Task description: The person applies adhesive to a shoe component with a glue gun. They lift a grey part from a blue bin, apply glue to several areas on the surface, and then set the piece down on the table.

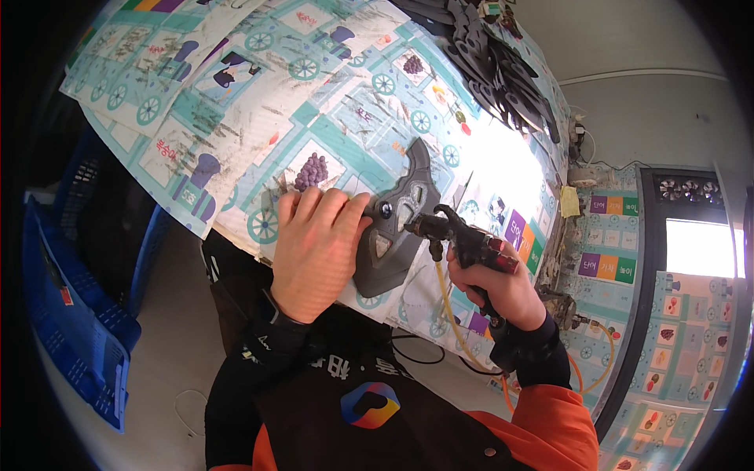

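A dark grey curved part with cut-out openings lies on the paper-covered table. My left hand is at its left edge, back of the hand up, with the thumb and index finger closed on a short round stub beside a shiny round spot. In my right hand is a black spray gun with a red section, my fingers wrapped around its handle. Its nozzle points left, close over the part's right edge. A yellowish hose hangs from the gun.
Several dark grey parts are heaped at the table's far right. Blue plastic crates stand on the floor at left. Orange and black hoses run below the table's right end. A papered wall and a dark-framed door are at right.
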`<action>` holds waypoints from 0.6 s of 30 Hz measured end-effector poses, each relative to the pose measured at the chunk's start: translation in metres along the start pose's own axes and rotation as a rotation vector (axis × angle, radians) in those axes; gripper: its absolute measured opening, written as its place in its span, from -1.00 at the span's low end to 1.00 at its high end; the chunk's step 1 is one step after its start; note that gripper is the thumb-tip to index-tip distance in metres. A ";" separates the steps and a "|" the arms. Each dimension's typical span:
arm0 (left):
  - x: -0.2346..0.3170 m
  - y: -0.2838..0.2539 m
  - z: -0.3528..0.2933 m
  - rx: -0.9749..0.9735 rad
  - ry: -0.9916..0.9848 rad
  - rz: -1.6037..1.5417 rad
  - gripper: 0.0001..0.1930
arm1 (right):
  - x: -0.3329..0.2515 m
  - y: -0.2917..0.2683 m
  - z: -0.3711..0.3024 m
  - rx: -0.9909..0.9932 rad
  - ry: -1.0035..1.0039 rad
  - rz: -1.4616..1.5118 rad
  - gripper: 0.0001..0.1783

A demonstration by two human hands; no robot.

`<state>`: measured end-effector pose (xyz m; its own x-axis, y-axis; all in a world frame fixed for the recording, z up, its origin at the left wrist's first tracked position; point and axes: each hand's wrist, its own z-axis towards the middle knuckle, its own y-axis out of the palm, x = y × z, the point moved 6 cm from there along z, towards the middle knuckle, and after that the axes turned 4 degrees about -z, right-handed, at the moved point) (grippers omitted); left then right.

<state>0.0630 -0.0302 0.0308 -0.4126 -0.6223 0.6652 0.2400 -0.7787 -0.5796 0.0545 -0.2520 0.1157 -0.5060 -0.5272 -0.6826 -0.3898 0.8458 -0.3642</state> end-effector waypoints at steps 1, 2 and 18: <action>0.000 0.000 0.000 -0.002 -0.001 -0.001 -0.66 | 0.001 0.001 -0.001 -0.007 0.003 -0.015 -0.79; 0.000 0.000 0.000 -0.004 -0.002 -0.001 -0.66 | 0.002 0.002 -0.002 -0.016 0.006 -0.029 -0.79; 0.000 -0.001 -0.001 -0.012 -0.011 0.003 -0.69 | 0.013 0.012 -0.016 -0.028 0.058 -0.026 -0.74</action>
<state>0.0622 -0.0292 0.0306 -0.4026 -0.6253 0.6685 0.2303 -0.7760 -0.5872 0.0310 -0.2498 0.1126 -0.5392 -0.5536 -0.6347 -0.4244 0.8295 -0.3630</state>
